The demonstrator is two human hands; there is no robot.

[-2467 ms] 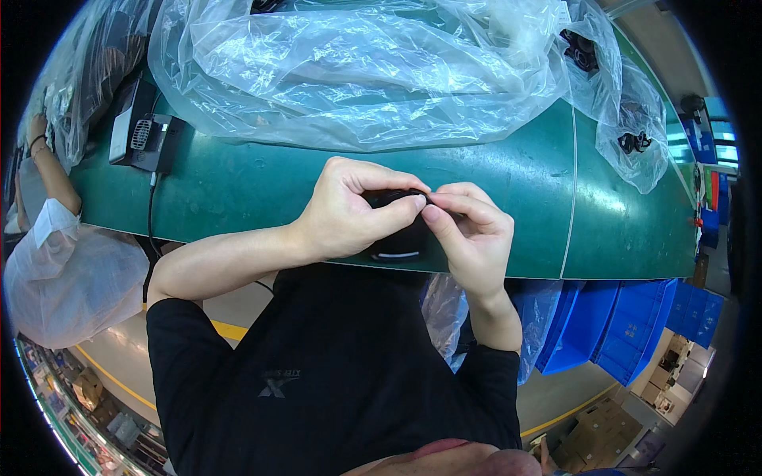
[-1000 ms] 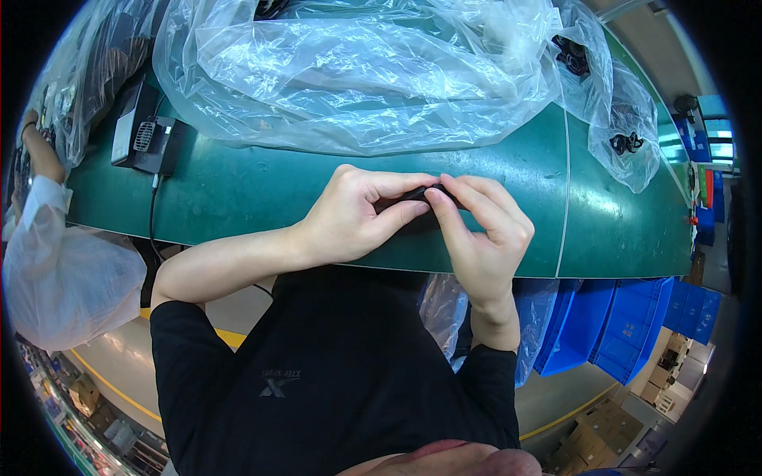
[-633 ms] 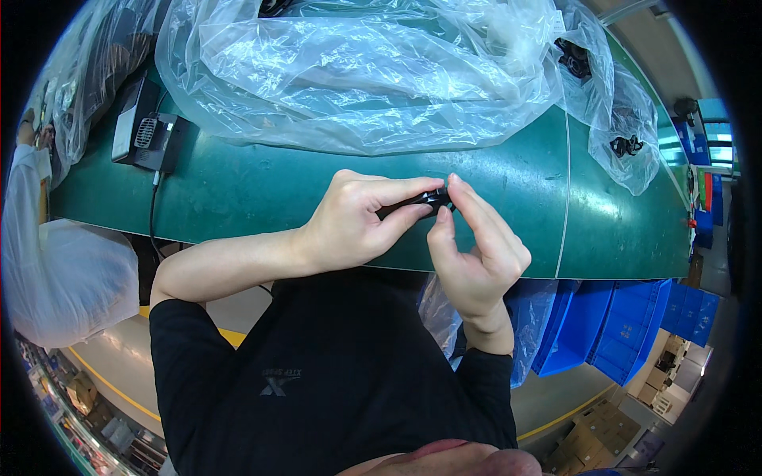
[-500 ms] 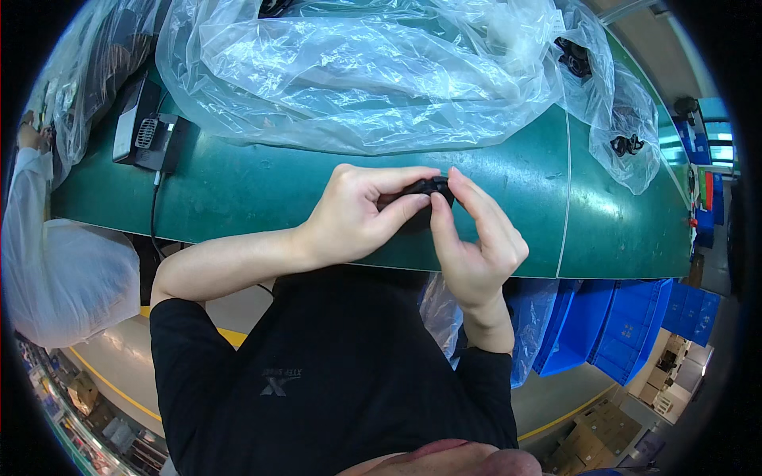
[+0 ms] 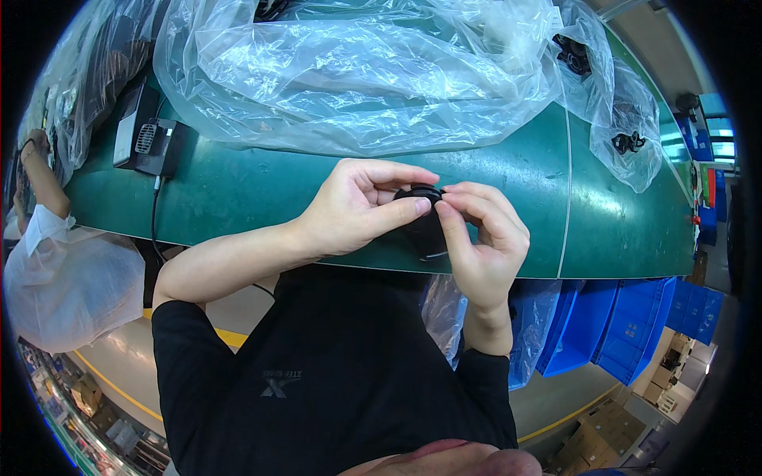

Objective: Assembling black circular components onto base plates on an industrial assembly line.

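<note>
Between my two hands, just above the near edge of the green table [image 5: 317, 190], is a small black part [image 5: 425, 230] with a rounded, ridged top and a longer body hanging below. My left hand [image 5: 361, 202] grips its top, thumb in front and fingers behind. At the other side, the thumb and fingertips of my right hand [image 5: 486, 234] pinch its edge. What exactly the part is cannot be made out, since my fingers cover much of it.
A large clear plastic bag [image 5: 357, 87] spreads across the back of the table. Smaller bags with black parts [image 5: 627, 143] lie at the right. A black corded device [image 5: 161, 147] stands at the left. Blue bins [image 5: 631, 329] sit below the right edge. A co-worker's arm [image 5: 48, 186] is far left.
The black part has been tilted, so its ridged top and lower body now show. My right fingers have curled in closer. The co-worker's arm at the left has shifted.
</note>
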